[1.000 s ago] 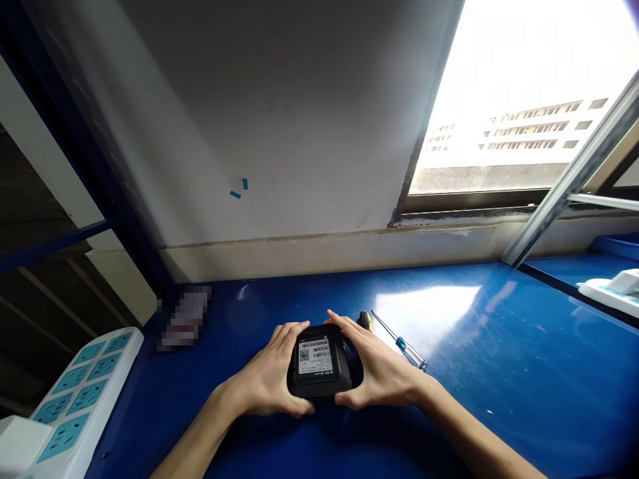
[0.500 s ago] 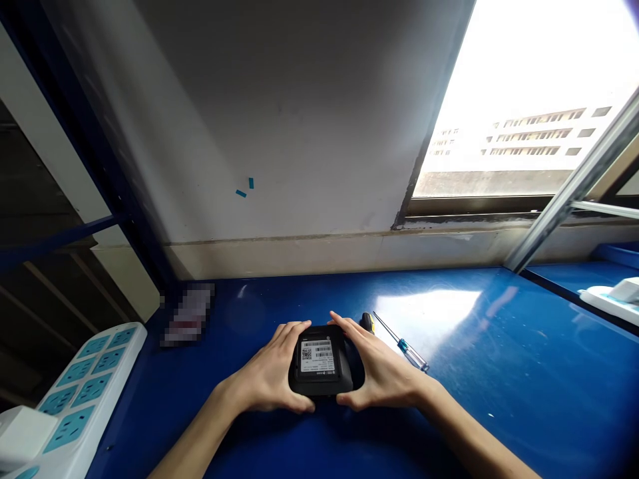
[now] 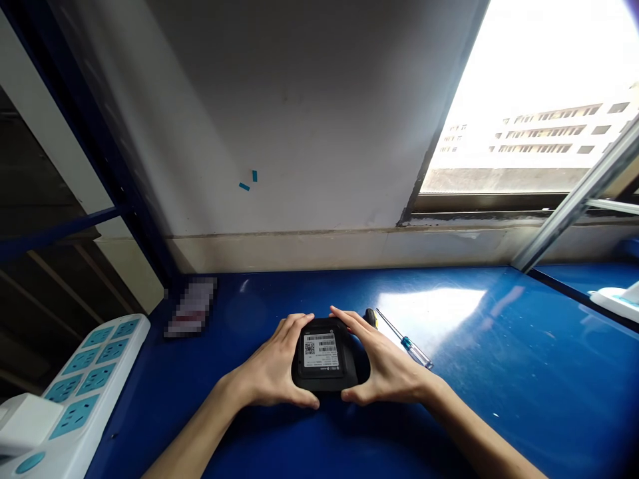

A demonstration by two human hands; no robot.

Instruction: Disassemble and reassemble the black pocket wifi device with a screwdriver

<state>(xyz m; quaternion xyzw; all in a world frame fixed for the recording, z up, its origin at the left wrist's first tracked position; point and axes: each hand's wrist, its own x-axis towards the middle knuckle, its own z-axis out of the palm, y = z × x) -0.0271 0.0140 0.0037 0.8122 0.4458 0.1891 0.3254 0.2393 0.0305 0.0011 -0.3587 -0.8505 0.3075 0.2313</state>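
A black, rounded-square device [image 3: 324,384] sits low in the middle of the head view, with a white label of barcodes and a QR code facing up. My left hand [image 3: 272,369] curves around its left side, fingers at the far edge and thumb at the near edge. Around the right side goes my right hand [image 3: 392,369], fingertips at the far corner and thumb at the near one, with a gap of blue between palm and device. Beyond the right hand lie a screwdriver [image 3: 417,350] with a clear blue handle and a black-and-yellow handle [image 3: 370,317], partly hidden by that hand.
All this is on a blue tabletop [image 3: 269,299]. A white power strip [image 3: 107,399] with a plugged-in white adapter [image 3: 28,422] is at the left. A blurred-out flat item [image 3: 192,307] lies at the back left. Behind stand a wall and a bright window [image 3: 509,150].
The view has shifted slightly, so the whole scene appears a little further right and higher. Both hands keep the same hold on the black device.
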